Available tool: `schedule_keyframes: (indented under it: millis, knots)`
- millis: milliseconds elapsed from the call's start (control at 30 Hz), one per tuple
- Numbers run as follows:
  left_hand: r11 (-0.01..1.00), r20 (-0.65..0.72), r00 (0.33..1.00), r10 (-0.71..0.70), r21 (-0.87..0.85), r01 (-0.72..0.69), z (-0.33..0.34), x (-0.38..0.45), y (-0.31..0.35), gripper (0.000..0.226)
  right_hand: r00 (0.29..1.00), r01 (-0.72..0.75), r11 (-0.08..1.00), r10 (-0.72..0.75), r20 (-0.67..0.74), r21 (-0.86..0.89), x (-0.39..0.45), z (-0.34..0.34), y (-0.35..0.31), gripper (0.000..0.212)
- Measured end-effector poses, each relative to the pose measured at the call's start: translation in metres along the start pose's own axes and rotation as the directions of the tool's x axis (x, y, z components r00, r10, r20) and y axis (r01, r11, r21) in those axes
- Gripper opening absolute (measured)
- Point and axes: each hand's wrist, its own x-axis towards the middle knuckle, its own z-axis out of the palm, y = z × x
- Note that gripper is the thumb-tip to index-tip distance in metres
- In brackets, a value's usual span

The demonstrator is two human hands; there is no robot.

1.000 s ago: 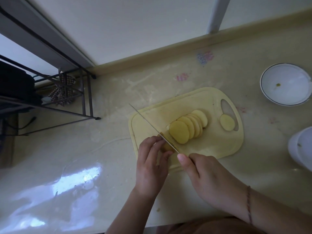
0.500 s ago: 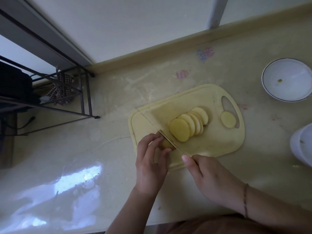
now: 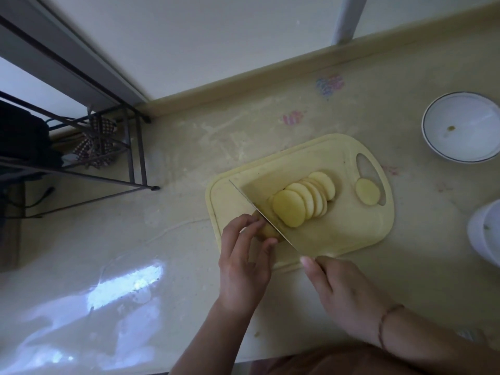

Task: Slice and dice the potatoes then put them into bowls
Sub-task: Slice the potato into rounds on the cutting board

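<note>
A pale yellow cutting board (image 3: 351, 234) lies on the counter. Several round potato slices (image 3: 303, 201) lean in a row at its middle, and one loose slice (image 3: 367, 191) lies by the board's handle hole. My left hand (image 3: 244, 258) grips the uncut potato end (image 3: 266, 230) at the board's near left. My right hand (image 3: 343, 293) holds the knife (image 3: 259, 209), whose blade stands across the potato between my left fingers and the slices. A white bowl (image 3: 462, 127) sits at the far right, holding only a speck.
A second white container (image 3: 484, 231) stands at the right edge. A black wire rack (image 3: 108, 158) with a checked cloth occupies the back left. The wall runs along the back of the counter, and the counter's front edge is near my body.
The knife blade has come down from its raised tilt and now sits low through the potato beside the slices. My left hand stays on the potato end.
</note>
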Motion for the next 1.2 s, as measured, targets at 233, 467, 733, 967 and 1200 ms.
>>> schedule_keyframes:
  millis: [233,467,733,967,1200]
  knots:
    - [1.0,0.002,1.0,-0.013,0.009,0.013,0.0,0.001,-0.001,0.03,0.972,-0.171,0.942,0.114,0.205,0.288,0.019,-0.028,-0.004,0.061]
    - [0.999,0.022,0.998,-0.053,-0.01,0.053,0.0,-0.001,-0.001,0.03,0.857,-0.483,0.621,0.19,0.479,0.617,0.005,-0.062,0.001,0.059]
    - [1.0,0.001,1.0,-0.018,0.025,0.018,0.0,-0.001,0.002,0.026,0.951,-0.255,0.893,0.163,0.261,0.371,-0.021,-0.066,-0.017,0.067]
    - [0.997,-0.025,0.996,-0.081,-0.003,0.081,0.004,-0.005,0.003,0.029,0.996,-0.056,0.991,0.046,0.079,0.121,-0.037,-0.046,-0.032,0.065]
    - [0.997,-0.043,0.996,-0.073,-0.009,0.073,0.003,-0.005,0.003,0.043,1.0,0.014,0.999,-0.015,0.012,0.041,-0.037,-0.036,-0.026,0.078]
